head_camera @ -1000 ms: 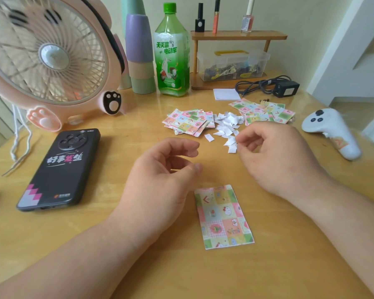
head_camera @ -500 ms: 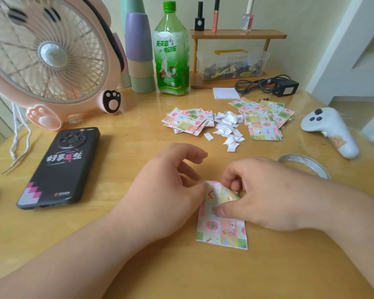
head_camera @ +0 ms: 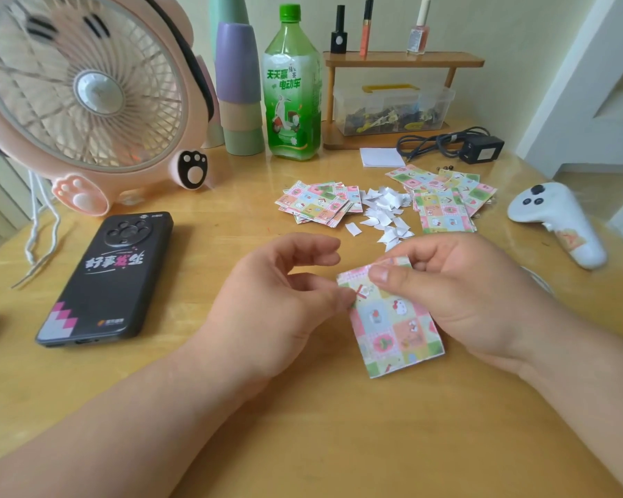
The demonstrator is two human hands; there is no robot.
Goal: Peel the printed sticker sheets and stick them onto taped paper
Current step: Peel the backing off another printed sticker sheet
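The sticker sheet (head_camera: 396, 325) could rip or crease if the hands tug too hard at its top (it looks very thin). A peeled bit could also fold and stick to itself.

The right hand (head_camera: 464, 296) pinches the sheet's top edge. The left hand (head_camera: 277, 300) pinches its top left corner. The sheet is between them, with its bottom end low over the counter (head_camera: 303, 425).

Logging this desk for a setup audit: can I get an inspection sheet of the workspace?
Surface: wooden table, glossy.
Job's things: sticker sheet in both hands; left sticker pile, right sticker pile, white scraps between.
Clutter: phone, fan, bottle, controller.
Hands: left hand pinches the sheet's left edge; right hand pinches its top.
Cables: black adapter cable by the shelf; white cord far left.
Surroundings: pale wall, white door right.
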